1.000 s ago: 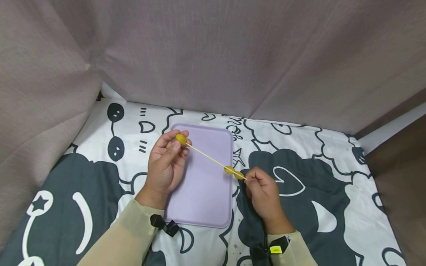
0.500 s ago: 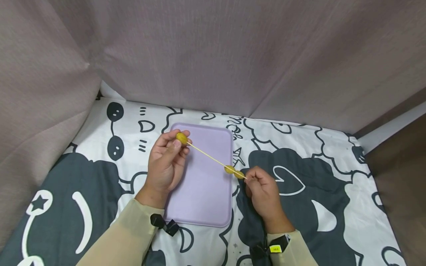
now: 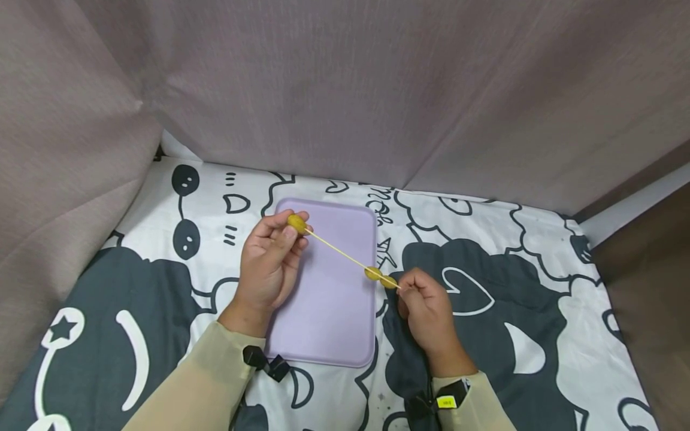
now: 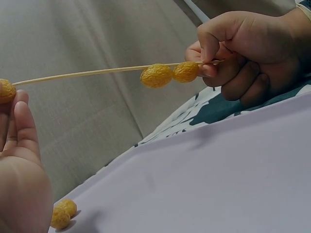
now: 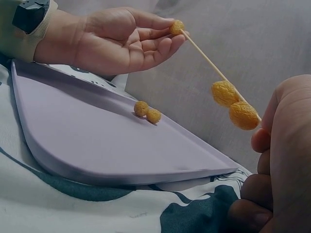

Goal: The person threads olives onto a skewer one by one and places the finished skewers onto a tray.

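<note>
My right hand (image 3: 428,314) pinches the near end of a thin wooden skewer (image 3: 336,249). Threaded close to those fingers are two wrinkled yellow dried fruits (image 4: 156,75), side by side. At the skewer's other end, my left hand (image 3: 269,269) pinches a third dried fruit (image 3: 296,224) between thumb and fingers. The tip meets this fruit; how deep it goes in cannot be told. Both hands hold the skewer slanted above a lilac tray (image 3: 334,323). On the tray lie two more dried fruits (image 5: 146,111), hidden behind my left hand in the head view.
Beneath the tray spreads a white cloth (image 3: 334,392) with dark cartoon prints. A grey-brown fabric curtain (image 3: 345,90) hangs behind and at the left side. A brown panel (image 3: 652,287) stands at the right edge.
The fruit in my left hand has shifted very slightly to the right. Both hands keep their holds, and the two threaded fruits stay near my right fingers.
</note>
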### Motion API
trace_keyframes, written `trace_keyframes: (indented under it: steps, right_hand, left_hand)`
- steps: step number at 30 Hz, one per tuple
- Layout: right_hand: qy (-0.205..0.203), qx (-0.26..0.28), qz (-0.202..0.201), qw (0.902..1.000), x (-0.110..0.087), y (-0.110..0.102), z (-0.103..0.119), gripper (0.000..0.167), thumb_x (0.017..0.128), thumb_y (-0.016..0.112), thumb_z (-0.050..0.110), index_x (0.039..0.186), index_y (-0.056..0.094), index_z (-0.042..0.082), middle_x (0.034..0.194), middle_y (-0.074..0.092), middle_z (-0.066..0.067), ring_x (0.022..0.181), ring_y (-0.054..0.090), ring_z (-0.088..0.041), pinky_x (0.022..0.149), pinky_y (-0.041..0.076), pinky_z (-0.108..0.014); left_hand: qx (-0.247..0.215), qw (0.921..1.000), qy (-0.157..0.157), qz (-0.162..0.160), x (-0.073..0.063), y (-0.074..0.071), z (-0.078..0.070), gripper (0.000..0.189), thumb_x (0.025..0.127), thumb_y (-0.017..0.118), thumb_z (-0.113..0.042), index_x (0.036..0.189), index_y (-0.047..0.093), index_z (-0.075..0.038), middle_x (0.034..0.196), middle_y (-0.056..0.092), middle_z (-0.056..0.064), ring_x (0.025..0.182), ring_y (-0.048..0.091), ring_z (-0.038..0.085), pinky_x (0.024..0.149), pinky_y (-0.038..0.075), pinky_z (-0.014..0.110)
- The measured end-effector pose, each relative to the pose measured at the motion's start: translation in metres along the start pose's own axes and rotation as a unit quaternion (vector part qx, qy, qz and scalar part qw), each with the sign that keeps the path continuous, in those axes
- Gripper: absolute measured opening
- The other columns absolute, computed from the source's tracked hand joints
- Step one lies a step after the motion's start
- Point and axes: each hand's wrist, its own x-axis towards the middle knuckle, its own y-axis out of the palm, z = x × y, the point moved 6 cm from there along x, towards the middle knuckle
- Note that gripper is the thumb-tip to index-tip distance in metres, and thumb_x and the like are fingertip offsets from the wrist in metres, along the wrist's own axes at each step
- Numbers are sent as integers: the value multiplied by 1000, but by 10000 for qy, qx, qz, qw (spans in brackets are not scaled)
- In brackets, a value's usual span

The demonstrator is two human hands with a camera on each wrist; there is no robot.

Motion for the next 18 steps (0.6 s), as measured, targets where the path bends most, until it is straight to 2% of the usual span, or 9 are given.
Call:
trace_keyframes:
  steps: [11,18]
  right_hand:
    - [15,39,-22,10000,1,0,2,19,97,54,-13,81,59,-3,59,47,-18,49,46,-28,43,40,-32]
    - [27,46,-16,10000,0,1,1,22,98,54,-13,82,60,1,60,48,-15,49,47,-26,44,40,-32]
  left_hand:
    - [25,10000,-9,53,-1,2,0,33,110,59,11,128,77,-11,127,80,9,109,77,19,92,66,21]
    - [86,9999,-53,36,-1,2,1,33,110,60,10,127,77,-12,127,80,9,109,78,18,93,66,20]
